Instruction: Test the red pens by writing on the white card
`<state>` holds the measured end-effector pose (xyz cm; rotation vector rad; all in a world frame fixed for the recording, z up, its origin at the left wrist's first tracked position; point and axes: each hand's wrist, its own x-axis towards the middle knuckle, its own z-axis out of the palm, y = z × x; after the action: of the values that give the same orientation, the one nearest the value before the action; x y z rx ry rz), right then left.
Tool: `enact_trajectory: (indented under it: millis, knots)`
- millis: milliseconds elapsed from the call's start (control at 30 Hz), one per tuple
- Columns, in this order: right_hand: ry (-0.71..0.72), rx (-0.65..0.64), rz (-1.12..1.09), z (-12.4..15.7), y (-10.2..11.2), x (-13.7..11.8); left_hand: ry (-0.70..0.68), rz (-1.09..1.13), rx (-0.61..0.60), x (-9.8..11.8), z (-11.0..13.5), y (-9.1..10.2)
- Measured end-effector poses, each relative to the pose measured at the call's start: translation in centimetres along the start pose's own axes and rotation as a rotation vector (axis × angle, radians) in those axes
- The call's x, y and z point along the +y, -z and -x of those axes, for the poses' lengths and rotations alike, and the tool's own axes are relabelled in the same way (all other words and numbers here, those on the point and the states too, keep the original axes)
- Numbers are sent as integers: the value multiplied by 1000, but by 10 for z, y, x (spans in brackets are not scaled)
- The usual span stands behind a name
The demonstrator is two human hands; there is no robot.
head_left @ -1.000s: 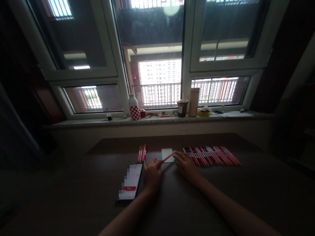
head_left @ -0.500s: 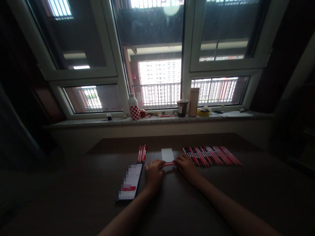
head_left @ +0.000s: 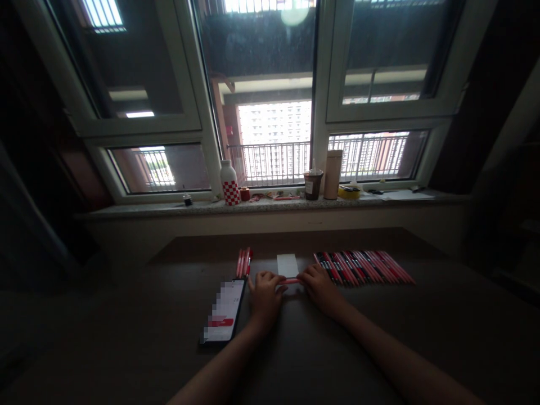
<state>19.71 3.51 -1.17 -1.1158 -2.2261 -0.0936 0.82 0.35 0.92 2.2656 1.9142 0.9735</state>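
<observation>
Both my hands meet at the middle of a dark table (head_left: 126,337), pinching one red pen (head_left: 291,280) that lies level between them. My left hand (head_left: 265,295) grips its left end with curled fingers. My right hand (head_left: 320,287) grips its right end. Just beyond the pen lies a small white card (head_left: 287,264). A long row of several red and black pens (head_left: 365,267) lies to the right of my right hand. A few red pens (head_left: 243,262) lie beyond my left hand.
A phone (head_left: 223,312) with a lit screen lies left of my left hand. The window sill (head_left: 147,209) beyond the table holds a red-and-white checked bottle (head_left: 230,183), a dark drink cup (head_left: 313,185), a tall beige tumbler (head_left: 333,174) and a yellow tape roll (head_left: 349,192).
The red pen was tilted up over the white card in my left hand; it has come down level and both hands now hold its ends, closer together.
</observation>
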Motion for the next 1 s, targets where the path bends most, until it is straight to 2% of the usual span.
enact_trajectory:
  millis: [500, 1000]
  knots:
    - [40, 0, -4, 0, -6, 5, -9, 29, -36, 1, 1, 1]
    - [65, 39, 14, 0, -10, 9, -49, -48, -47, 4, 4, 2]
